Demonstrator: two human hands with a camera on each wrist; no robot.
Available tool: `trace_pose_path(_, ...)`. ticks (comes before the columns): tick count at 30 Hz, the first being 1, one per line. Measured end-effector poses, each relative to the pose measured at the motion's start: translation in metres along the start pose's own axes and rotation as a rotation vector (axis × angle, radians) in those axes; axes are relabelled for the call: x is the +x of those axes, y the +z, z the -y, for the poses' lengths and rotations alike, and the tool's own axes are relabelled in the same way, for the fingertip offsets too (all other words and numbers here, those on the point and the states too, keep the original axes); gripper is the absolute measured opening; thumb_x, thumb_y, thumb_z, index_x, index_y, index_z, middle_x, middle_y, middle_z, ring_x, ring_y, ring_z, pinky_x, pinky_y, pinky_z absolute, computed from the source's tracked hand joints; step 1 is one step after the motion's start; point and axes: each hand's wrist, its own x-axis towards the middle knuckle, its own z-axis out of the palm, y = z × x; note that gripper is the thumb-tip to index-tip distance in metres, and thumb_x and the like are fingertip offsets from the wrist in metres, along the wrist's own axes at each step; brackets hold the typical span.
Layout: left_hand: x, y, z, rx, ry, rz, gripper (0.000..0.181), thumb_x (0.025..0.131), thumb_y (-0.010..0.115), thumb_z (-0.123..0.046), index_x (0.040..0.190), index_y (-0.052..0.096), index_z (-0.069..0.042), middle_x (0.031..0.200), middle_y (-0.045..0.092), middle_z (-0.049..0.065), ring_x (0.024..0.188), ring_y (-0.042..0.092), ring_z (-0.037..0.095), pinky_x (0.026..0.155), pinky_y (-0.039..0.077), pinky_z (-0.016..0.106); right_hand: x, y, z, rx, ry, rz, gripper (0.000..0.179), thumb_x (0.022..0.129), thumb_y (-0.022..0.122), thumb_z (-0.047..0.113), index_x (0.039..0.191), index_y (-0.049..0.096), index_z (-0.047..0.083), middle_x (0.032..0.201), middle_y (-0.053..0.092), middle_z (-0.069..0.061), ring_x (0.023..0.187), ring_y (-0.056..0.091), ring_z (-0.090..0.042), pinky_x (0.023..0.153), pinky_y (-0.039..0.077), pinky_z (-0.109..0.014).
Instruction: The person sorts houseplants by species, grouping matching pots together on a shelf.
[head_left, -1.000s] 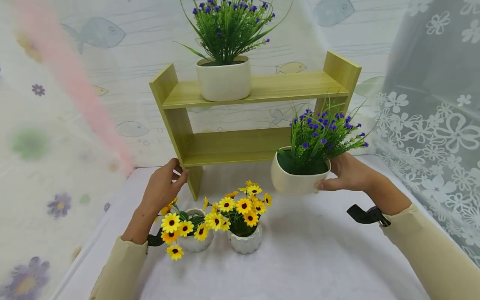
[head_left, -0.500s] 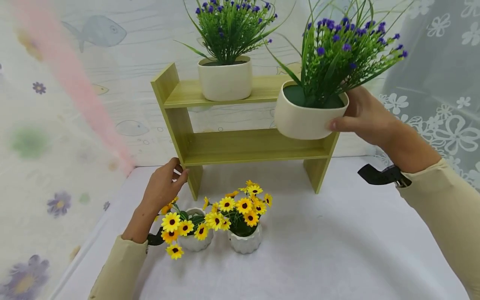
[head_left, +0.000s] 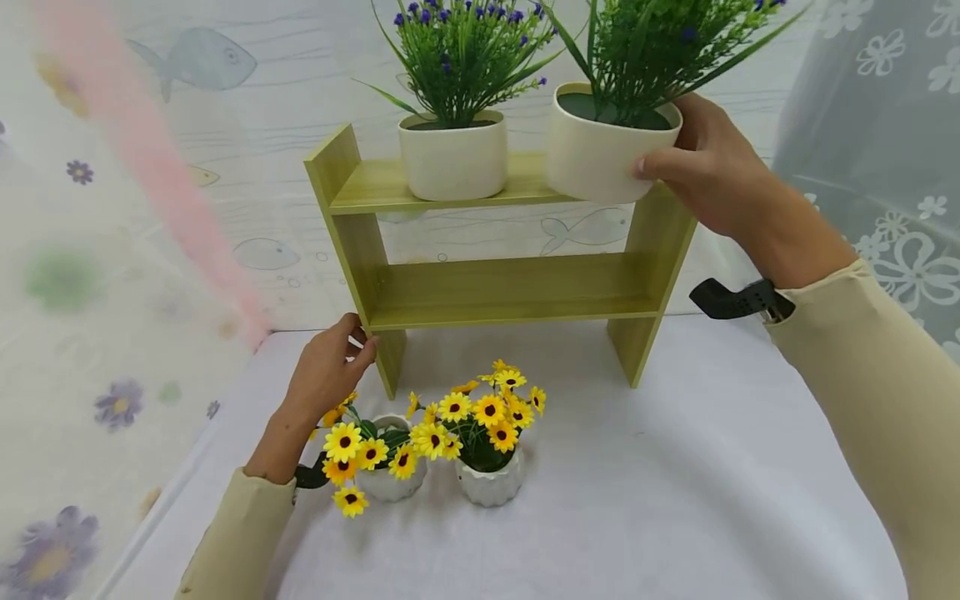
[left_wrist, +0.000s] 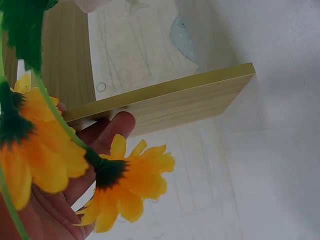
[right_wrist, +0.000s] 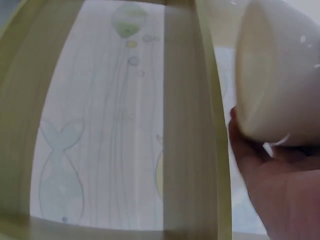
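My right hand [head_left: 723,171] grips the right side of a cream oval pot [head_left: 600,154] with green grass and purple flowers, thumb on its front. It overlaps the right part of a wooden shelf's [head_left: 517,292] top board. In the right wrist view the pot's base [right_wrist: 257,70] faces the board, with a gap between. At the shelf's lower left, my left hand [head_left: 326,367] holds the side panel; a fingertip [left_wrist: 124,122] lies against the panel [left_wrist: 180,102] in the left wrist view. A matching purple-flowered pot [head_left: 453,162] stands on the top board.
Two small white pots, one at left [head_left: 390,485] and one at right [head_left: 489,487], stand on the white cloth before the shelf with yellow daisies. The left one's flowers lean near my left wrist. Patterned curtains [head_left: 847,125] hang behind and on both sides.
My right hand has lifted the purple-flowered pot from in front of the shelf's lower right up to the top board, upper right. The left hand has stayed at the shelf's side.
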Motion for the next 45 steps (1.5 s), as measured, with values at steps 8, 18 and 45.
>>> trace_pose_path(8, -0.001, 0.001, 0.001, -0.004, 0.007, -0.007, 0.027, 0.102, 0.057, -0.032, 0.118, 0.055, -0.011, 0.105, 0.067, 0.007, 0.084, 0.065, 0.022, 0.074, 0.057, 0.043, 0.026, 0.001, -0.007, -0.026, 0.160, -0.050, 0.059, 0.083, 0.061, -0.007, 0.137, 0.041, 0.006, 0.128, 0.052, -0.013, 0.117, 0.050, -0.027, 0.100, 0.044, -0.029)
trace_pose_path(18, 0.002, 0.001, 0.003, 0.004, 0.011, -0.018, 0.025, 0.102, 0.057, -0.032, 0.116, 0.055, -0.012, 0.102, 0.067, 0.004, 0.081, 0.064, 0.019, 0.071, 0.055, 0.040, 0.045, -0.007, -0.016, -0.031, 0.277, -0.044, 0.070, 0.089, 0.060, 0.001, 0.150, 0.026, 0.011, 0.140, 0.037, -0.010, 0.129, 0.039, -0.029, 0.117, 0.030, -0.042)
trace_pose_path(45, 0.001, -0.002, 0.001, 0.002, 0.015, -0.003, 0.025, 0.102, 0.056, -0.033, 0.116, 0.055, -0.012, 0.103, 0.066, 0.005, 0.082, 0.064, 0.020, 0.071, 0.055, 0.040, 0.030, -0.014, -0.013, -0.527, 0.310, -0.051, 0.086, 0.094, 0.066, 0.022, 0.160, 0.013, 0.018, 0.157, 0.033, -0.008, 0.142, 0.037, -0.023, 0.117, 0.032, -0.039)
